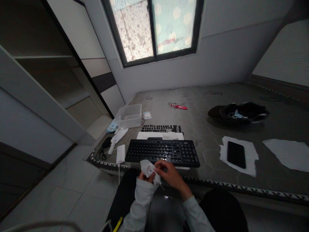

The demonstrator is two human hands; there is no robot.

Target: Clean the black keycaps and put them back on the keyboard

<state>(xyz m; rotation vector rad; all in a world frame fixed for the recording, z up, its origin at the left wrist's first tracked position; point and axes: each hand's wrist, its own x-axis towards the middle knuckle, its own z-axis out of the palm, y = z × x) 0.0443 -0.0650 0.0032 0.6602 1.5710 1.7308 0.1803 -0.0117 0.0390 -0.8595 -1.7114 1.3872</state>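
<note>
My left hand (pixel 147 178) is closed around a crumpled white tissue (pixel 145 166), which partly covers its fingers. My right hand (pixel 171 175) reaches in from the right, its thumb and fingers pinched at the tissue's right side. Whether something small lies between those fingertips is too fine to make out. Just beyond both hands lies a black keyboard (pixel 161 150), with most of its main keys off and the number pad at its right end. Behind it, loose black keycaps (pixel 159 128) are laid out in rows on the bed mat.
Left of the keyboard are a white power strip (pixel 121 154), a black cable (pixel 104 147) and a clear plastic box (pixel 129 116). A red packet (pixel 178 106) lies farther back. To the right are a phone (pixel 236 154) on white paper and a black cap (pixel 238 113).
</note>
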